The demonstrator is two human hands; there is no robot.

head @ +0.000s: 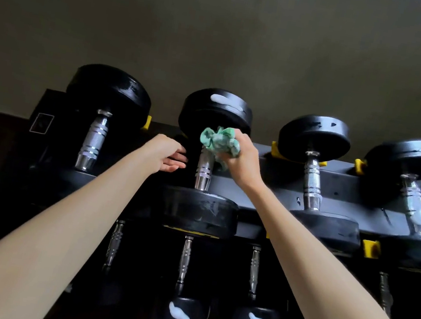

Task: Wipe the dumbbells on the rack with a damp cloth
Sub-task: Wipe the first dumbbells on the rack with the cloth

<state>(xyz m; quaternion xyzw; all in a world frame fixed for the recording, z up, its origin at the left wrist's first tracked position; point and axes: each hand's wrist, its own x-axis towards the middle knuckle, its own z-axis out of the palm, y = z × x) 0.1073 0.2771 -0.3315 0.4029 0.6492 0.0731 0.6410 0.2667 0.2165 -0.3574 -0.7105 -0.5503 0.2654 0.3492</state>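
My right hand has its fingers curled tight round a bunched green cloth, pressing it against the top of a chrome handle. Part of the cloth hangs down below my grip, beside the handle.

My left hand holds nothing. Its fingers are straight and close together, pointing at the handle from just left of it. I cannot tell if the tips touch anything in the dark gap there.

The handle belongs to the dumbbell second from the left on the upper tier. Its far head rises just beyond my right fingers and bears a pale glossy patch. Its near head sits below both wrists, scuffed grey. A yellow strip runs along that head's lower edge, and any writing there is too blurred to read.

Left of my left hand lies another dumbbell. Right of my right hand lie a third dumbbell and a fourth. All rest on the dark rack in yellow cradles.

Far left, a white-edged label on the rack is unreadable. Under my forearms are the lower dumbbells. A grey wall is beyond.
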